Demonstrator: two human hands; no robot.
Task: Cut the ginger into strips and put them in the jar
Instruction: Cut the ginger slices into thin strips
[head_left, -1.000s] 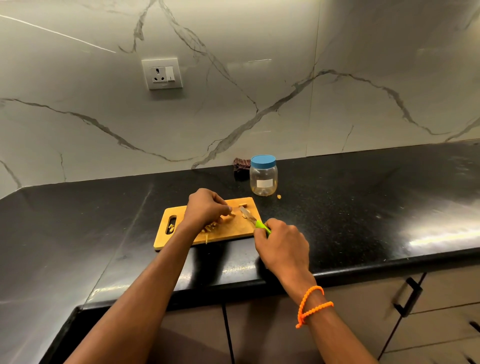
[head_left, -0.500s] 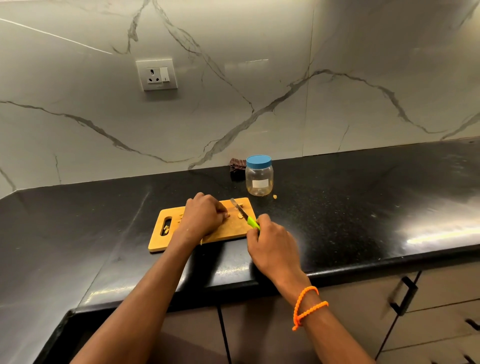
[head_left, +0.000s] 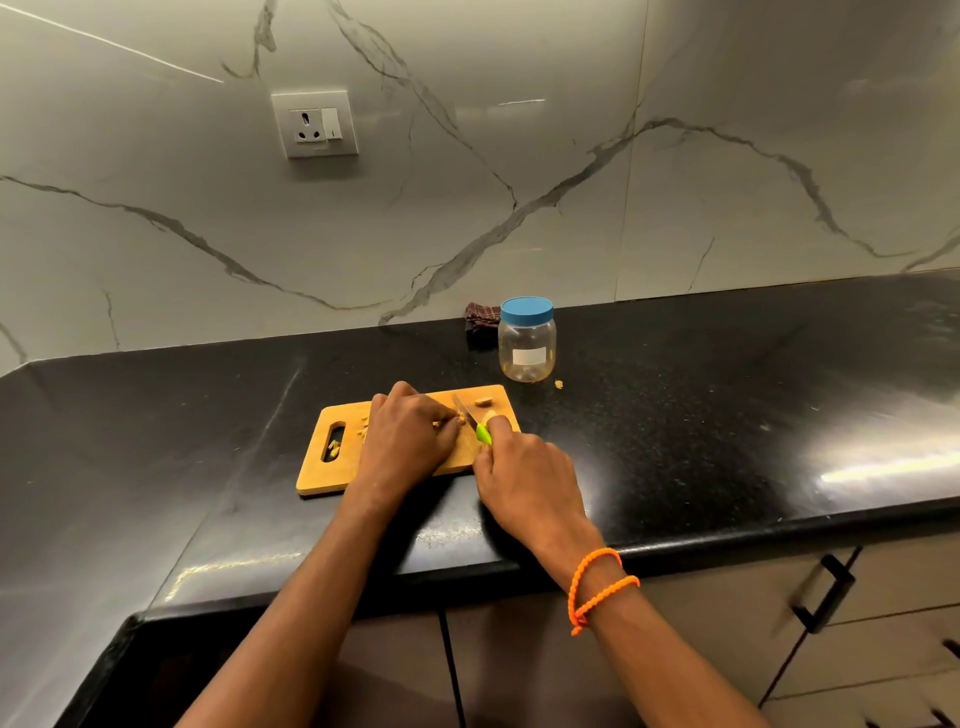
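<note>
The right hand is gripping the green-handled knife, its blade touching the ginger that the left hand is pinching just beside it on the cutting board.

A glossy black counter runs along the marble wall, and a wooden cutting board lies flat on it near the front edge. Behind the board's far right corner stands a clear jar with its blue lid on, a small ginger scrap just to its right on the counter. A dark checked cloth lies behind the jar's left side, against the wall.
</note>
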